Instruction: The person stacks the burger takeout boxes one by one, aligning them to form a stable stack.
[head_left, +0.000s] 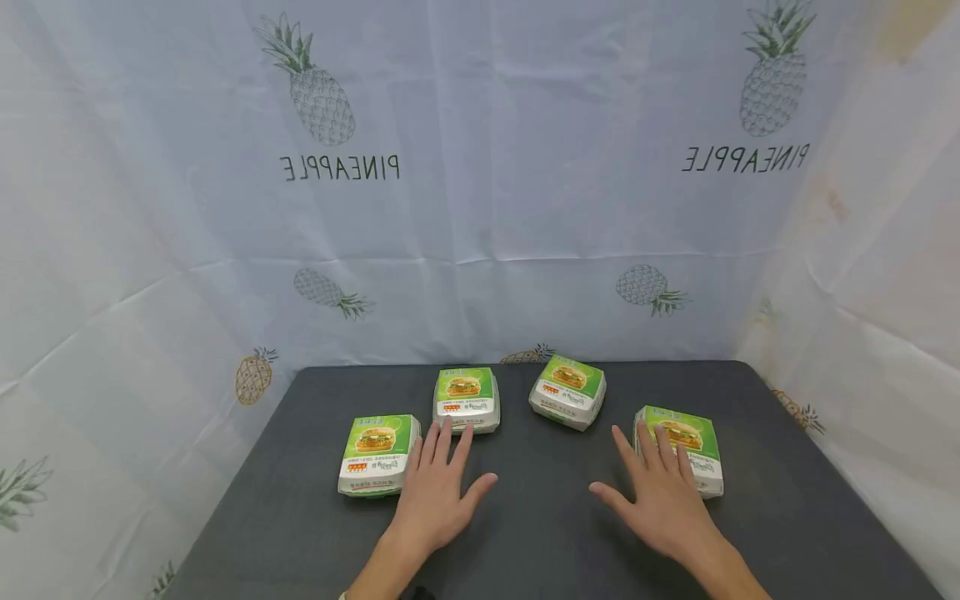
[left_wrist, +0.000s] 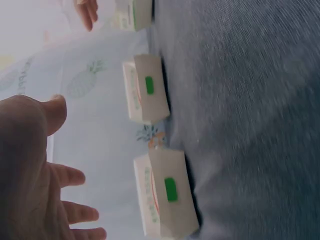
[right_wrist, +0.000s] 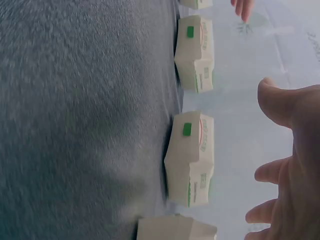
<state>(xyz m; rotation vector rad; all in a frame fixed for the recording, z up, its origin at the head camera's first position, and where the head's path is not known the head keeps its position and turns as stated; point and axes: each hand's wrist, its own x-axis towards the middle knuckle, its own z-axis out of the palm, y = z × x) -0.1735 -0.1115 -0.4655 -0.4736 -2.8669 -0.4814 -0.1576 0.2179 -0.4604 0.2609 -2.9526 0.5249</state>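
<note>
Several white-and-green burger boxes lie closed on a dark table. My left hand (head_left: 438, 500), palm down with fingers spread, is nearest the left burger box (head_left: 378, 454) and overlaps its right edge in the head view. Its fingertips also reach the front of the back left burger box (head_left: 467, 398). My right hand (head_left: 660, 496) spreads its fingers over part of the right burger box (head_left: 693, 450), hiding its front left side. The back right burger box (head_left: 567, 392) sits turned at an angle, apart from both hands. Both wrist views show the palms holding nothing, above the box tops.
The dark table (head_left: 540, 517) has rounded back corners. A white cloth (head_left: 487, 208) printed with pineapples hangs behind it and along both sides. A small black thing (head_left: 423, 593) shows at the bottom edge beside the left wrist.
</note>
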